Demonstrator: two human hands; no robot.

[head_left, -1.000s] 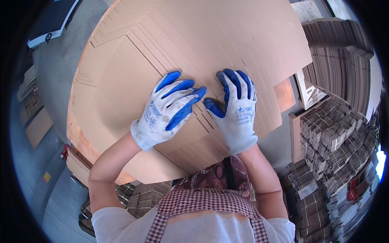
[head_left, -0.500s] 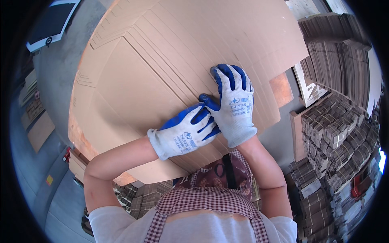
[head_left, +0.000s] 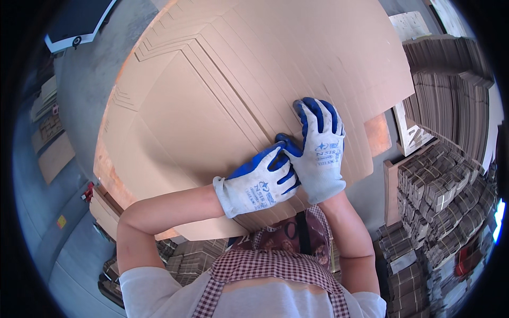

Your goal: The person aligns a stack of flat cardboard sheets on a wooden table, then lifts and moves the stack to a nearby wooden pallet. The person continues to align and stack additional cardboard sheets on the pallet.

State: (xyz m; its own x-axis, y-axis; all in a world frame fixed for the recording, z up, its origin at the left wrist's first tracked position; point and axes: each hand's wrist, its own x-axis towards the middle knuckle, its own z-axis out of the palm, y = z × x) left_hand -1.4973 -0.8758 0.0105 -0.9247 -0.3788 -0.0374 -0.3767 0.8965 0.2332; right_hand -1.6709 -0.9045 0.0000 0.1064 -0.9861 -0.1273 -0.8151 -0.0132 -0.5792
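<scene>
Overlapping brown cardboard sheets (head_left: 175, 111) lie fanned out before me, with stepped edges and crease lines. My left hand (head_left: 260, 183), in a white and blue work glove, rests on the sheets close to their near edge. Its fingers are bent but apart and point to the right. My right hand (head_left: 321, 146), gloved alike, lies on the sheets just right of it, fingers stretched forward. The right thumb meets the left hand's thumb and index side. Both palms are hidden, and I see nothing held in either hand.
Under the sheets shows an orange-brown board (head_left: 377, 135). Tied bundles of cardboard (head_left: 432, 177) are stacked at the right, with a tall row of upright sheets (head_left: 450, 100) behind. Flat cardboard pieces (head_left: 56, 157) lie at the left, and a dark panel with a white frame (head_left: 79, 24) stands far left.
The whole view has shifted, so sheets and hands sit further right and slightly lower in the picture. The hands keep nearly the same pose on the cardboard.
</scene>
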